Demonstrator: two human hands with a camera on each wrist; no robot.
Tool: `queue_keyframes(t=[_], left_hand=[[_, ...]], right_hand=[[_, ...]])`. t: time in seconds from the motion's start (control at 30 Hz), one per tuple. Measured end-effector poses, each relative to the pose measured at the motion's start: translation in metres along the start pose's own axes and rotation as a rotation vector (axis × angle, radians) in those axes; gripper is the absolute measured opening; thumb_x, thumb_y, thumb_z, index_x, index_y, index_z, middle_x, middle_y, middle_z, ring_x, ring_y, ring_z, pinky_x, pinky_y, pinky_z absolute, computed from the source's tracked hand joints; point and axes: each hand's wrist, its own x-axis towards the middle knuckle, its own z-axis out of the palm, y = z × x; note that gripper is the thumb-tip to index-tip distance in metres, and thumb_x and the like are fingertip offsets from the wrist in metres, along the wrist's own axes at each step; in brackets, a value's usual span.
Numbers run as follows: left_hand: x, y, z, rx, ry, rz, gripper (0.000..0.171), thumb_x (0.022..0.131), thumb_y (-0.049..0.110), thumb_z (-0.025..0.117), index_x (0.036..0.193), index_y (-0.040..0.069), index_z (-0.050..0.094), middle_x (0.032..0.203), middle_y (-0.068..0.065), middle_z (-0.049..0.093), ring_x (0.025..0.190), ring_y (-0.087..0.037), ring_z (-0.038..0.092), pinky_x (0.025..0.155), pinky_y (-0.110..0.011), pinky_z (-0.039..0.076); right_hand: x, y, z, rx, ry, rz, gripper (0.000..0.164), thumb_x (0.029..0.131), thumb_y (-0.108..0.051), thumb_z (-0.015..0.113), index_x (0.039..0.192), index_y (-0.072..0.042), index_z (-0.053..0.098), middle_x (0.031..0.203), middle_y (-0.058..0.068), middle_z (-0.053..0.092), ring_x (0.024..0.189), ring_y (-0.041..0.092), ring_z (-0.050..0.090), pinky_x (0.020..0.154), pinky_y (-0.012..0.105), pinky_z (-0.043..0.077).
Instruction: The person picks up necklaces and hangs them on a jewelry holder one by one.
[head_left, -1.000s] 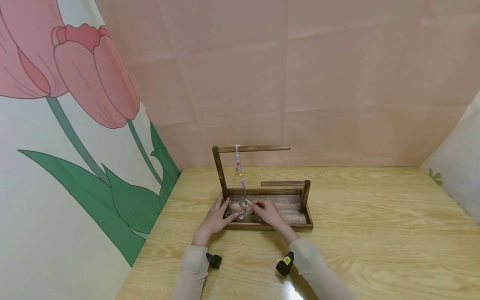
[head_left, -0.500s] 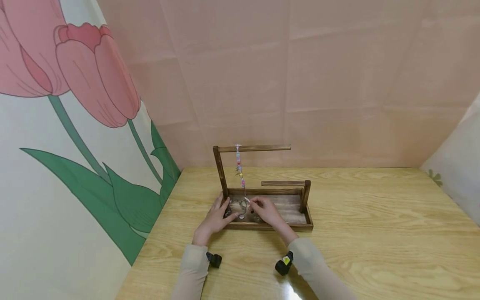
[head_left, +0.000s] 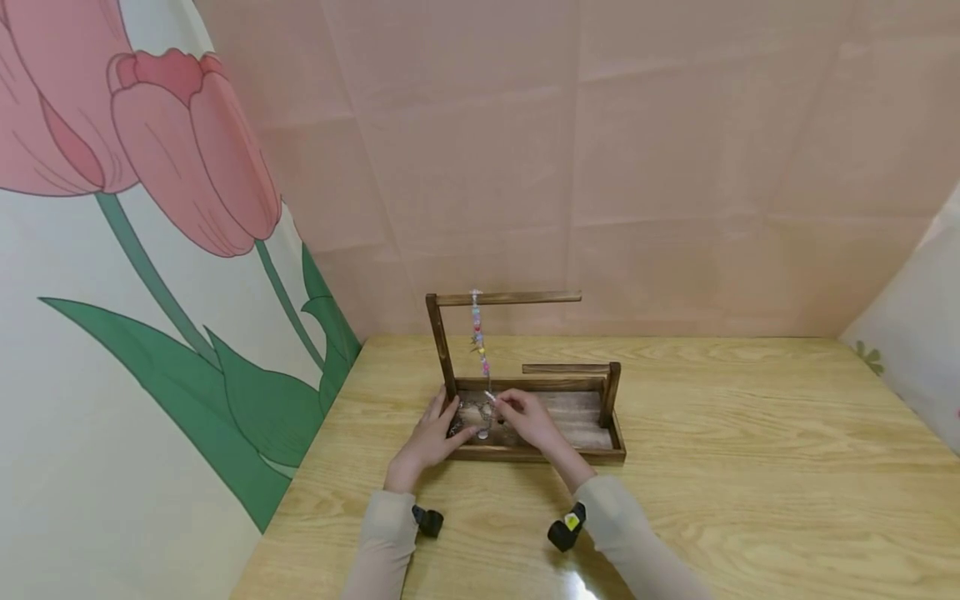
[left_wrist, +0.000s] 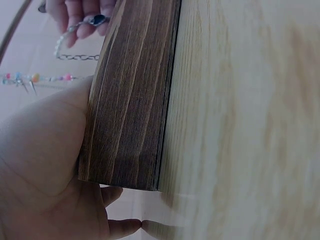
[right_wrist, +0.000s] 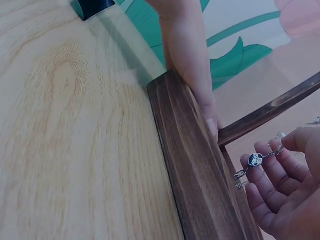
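My left hand (head_left: 427, 437) lies spread over the left end of a dark wooden tray (head_left: 540, 453), fingers along its side and thumb reaching over the front. Its palm presses against the tray's corner (left_wrist: 127, 170) in the left wrist view. Above the tray, the thumb and forefinger of my right hand (head_left: 528, 419) pinch a silver chain bracelet with white pearls. A heart charm (right_wrist: 255, 160) on that bracelet dangles in front of the lower fingers in the right wrist view. More silver chain jewellery (head_left: 457, 425) lies in the tray beside my left thumb.
A tall post carries a bar (head_left: 525, 297) above the tray's left and middle. From it hangs a colourful beaded strand (head_left: 477, 329), just behind my right hand. A lower bar (head_left: 566, 368) stands at the right end. The wood-grain table (head_left: 750, 467) extends rightwards.
My right hand has shifted slightly up and left, lifting the pinched pearl part towards the lower end of the hanging strand. The left hand stays in place on the tray.
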Motion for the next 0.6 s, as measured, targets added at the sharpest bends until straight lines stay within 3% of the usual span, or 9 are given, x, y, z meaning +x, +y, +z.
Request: queue_keyframes(t=[0.2,0.47,0.6], left_hand=[[0.0,0.0,0.001,0.003,0.002,-0.001,0.079,0.09,0.059,0.044,0.148,0.01,0.021,0.156,-0.008,-0.005,0.141,-0.039,0.004,0.108,-0.06,0.018],[0.0,-0.001,0.002,0.004,0.004,0.0,0.08,0.09,0.06,0.043,0.149,0.01,0.021,0.156,-0.007,-0.005,0.141,-0.038,0.005,0.108,-0.059,0.018],[0.0,0.0,0.001,-0.001,0.005,0.001,0.08,0.09,0.059,0.044,0.148,0.01,0.021,0.156,-0.008,-0.005,0.141,-0.038,0.004,0.108,-0.059,0.017]], right_hand=[[0.0,-0.005,0.0,0.011,-0.013,-0.011,0.017,0.094,-0.006,0.052,0.096,0.007,0.063,0.088,0.03,0.064,0.084,0.042,0.061,0.071,0.045,0.05],[0.002,-0.01,0.0,0.053,-0.035,0.027,0.019,0.095,-0.01,0.051,0.097,0.005,0.062,0.088,0.025,0.065,0.089,0.043,0.06,0.079,0.054,0.046],[0.002,-0.012,-0.001,0.06,-0.033,0.036,0.019,0.096,-0.011,0.051,0.098,0.005,0.062,0.09,0.026,0.065,0.09,0.043,0.06,0.078,0.049,0.047]])
